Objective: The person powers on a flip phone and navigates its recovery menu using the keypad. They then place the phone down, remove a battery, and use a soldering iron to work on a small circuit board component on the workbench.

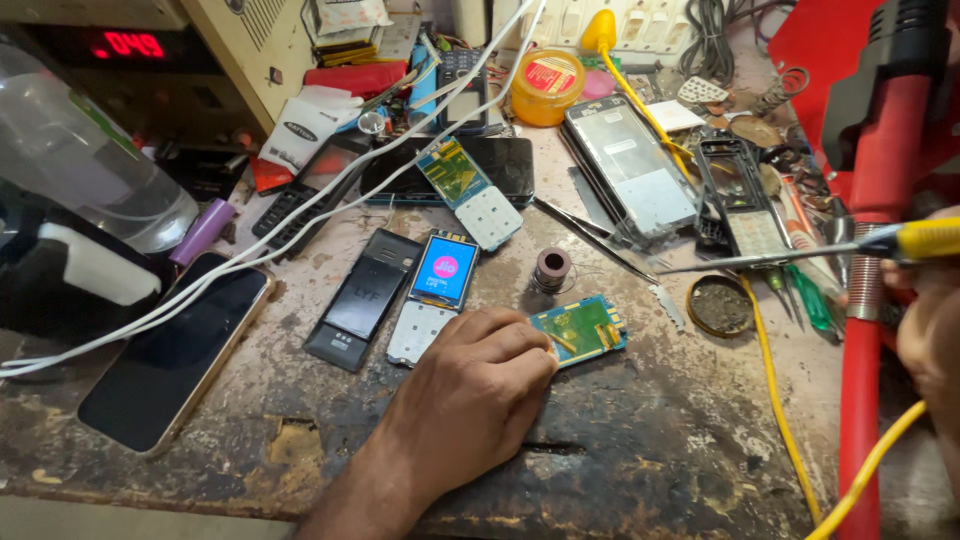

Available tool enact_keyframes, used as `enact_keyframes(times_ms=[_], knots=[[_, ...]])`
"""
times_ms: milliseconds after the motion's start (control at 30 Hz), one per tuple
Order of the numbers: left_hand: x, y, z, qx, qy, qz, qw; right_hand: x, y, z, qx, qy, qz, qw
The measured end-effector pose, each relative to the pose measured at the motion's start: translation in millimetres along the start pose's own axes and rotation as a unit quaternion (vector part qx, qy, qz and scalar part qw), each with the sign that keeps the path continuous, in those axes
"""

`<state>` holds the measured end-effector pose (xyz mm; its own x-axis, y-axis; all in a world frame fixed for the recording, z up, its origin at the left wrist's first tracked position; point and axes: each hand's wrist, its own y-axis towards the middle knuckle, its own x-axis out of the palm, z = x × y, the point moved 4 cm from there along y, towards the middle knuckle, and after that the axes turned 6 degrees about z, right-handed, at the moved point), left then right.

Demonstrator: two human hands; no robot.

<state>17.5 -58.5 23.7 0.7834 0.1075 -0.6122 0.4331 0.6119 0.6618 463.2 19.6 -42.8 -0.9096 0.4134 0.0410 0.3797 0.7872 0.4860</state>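
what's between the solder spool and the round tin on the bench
In the head view, tweezers lie across the gap between spool and tin; the iron's tip hangs there too.

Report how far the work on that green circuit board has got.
Done: phones lie opened; one bare handset has its screen lit. In hand: the left hand pins the green circuit board to the workbench, while the right hand holds a yellow-handled soldering iron, its tip above and apart from the board. Left: the board remains out of any casing.
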Motion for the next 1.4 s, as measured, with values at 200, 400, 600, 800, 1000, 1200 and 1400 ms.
enact_keyframes(times_ms=[200, 400, 600, 800, 1000, 1200, 1400], knots=[[-1, -1, 0, 0.002, 0.004, -0.005, 1.000, 1, -15, -23, -0.028, -0.004, 0.007, 1.000], [-1, 0, -1, 0.004, 0.001, -0.008, 1.000, 54, -29, -71, -0.083, -0.035, -0.041, 0.995], [-2, 0, -1, 0.006, 0.005, -0.013, 1.000, 112, -34, -122, -0.171, -0.088, -0.111, 0.975], [-4, -1, 1, -0.008, 0.008, -0.016, 1.000, 148, -34, -150, -0.218, -0.159, -0.153, 0.951], [-4, -1, 5, -0.006, 0.019, -0.006, 1.000, 151, -39, -155, -0.215, -0.217, -0.149, 0.940], [-5, -1, 8, -0.004, 0.023, -0.013, 1.000, 146, -42, -147, -0.213, -0.236, -0.146, 0.937], [-5, 0, 9, 0.003, 0.033, -0.017, 0.999, 143, -44, -145, -0.216, -0.242, -0.145, 0.935]])
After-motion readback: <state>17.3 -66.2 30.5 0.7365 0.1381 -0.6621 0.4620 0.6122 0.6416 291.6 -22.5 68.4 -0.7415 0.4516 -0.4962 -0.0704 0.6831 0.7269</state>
